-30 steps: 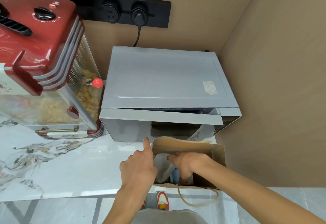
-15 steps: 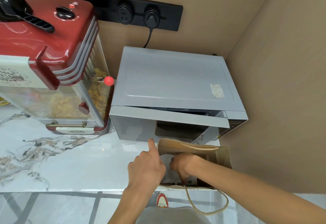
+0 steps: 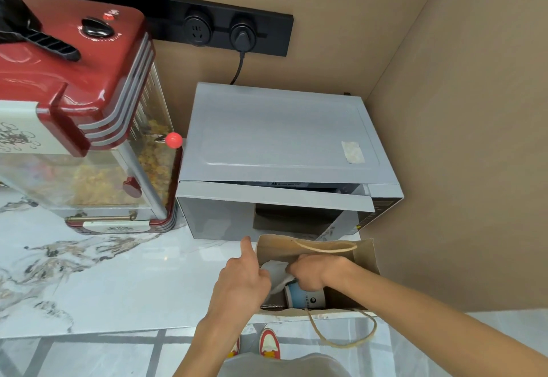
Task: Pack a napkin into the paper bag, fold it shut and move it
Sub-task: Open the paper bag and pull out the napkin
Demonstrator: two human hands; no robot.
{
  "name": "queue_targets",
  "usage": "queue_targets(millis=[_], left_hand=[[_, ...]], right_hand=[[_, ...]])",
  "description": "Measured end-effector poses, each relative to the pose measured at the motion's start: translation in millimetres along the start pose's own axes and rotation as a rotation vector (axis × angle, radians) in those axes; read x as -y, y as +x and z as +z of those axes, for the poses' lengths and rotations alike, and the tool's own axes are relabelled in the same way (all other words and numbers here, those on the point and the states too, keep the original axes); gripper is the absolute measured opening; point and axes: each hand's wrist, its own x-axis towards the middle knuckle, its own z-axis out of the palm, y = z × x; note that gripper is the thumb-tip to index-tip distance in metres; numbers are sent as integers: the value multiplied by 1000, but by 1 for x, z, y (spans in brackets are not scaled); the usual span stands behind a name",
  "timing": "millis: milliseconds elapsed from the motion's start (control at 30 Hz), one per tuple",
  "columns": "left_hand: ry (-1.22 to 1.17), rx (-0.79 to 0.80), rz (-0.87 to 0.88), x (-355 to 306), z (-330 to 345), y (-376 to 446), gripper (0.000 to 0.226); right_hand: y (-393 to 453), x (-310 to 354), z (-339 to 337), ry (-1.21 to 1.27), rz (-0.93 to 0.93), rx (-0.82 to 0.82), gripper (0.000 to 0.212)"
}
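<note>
An open brown paper bag [image 3: 364,261] with rope handles stands on the marble counter in front of the microwave. Inside it lies a white and blue cup [image 3: 304,298]. A crumpled white napkin [image 3: 277,273] sits in the bag's mouth, above the cup. My right hand [image 3: 314,273] is inside the bag, fingers closed on the napkin. My left hand [image 3: 241,281] grips the bag's left rim, thumb pointing up along its outer side.
A grey microwave [image 3: 278,136] with its door ajar stands right behind the bag. A red popcorn machine [image 3: 77,103] fills the left. The brown side wall [image 3: 459,169] is close on the right. The marble counter [image 3: 118,281] ends just below the bag, with floor and shoes beneath.
My right hand has lifted a little inside the bag, so the cup now shows beneath it. The left hand keeps its hold on the rim. The camera moved closer.
</note>
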Motion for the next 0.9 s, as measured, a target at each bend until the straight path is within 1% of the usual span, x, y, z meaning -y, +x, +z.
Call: queue_targets(millis=[133,267,367,533,600,700,900], left_hand=[[-33,-18,3,1,1,-2,69],[-16,-48,13,-1,-1,-3,69],[-3,-76,28,-3,-8,-4,65],[33,-124,62,-5,-20,-7,48],[31,-132,76,-6,-23,-9,48],[-20,-144,111,-7,-26,-10,50],[-94,-139,200,-11,-39,-17,52]], right_hand=[[-19,-10,-5,162,-8,-46,34],[-45,-18,-9,298,-45,-117,36],[-66,-25,-16,351,-60,-172,34],[-104,-33,-26,429,-81,-267,31],[-120,-35,-29,469,-108,-311,30],[-144,-41,-32,517,-129,-393,23],[-188,-50,-46,684,-216,-566,35]])
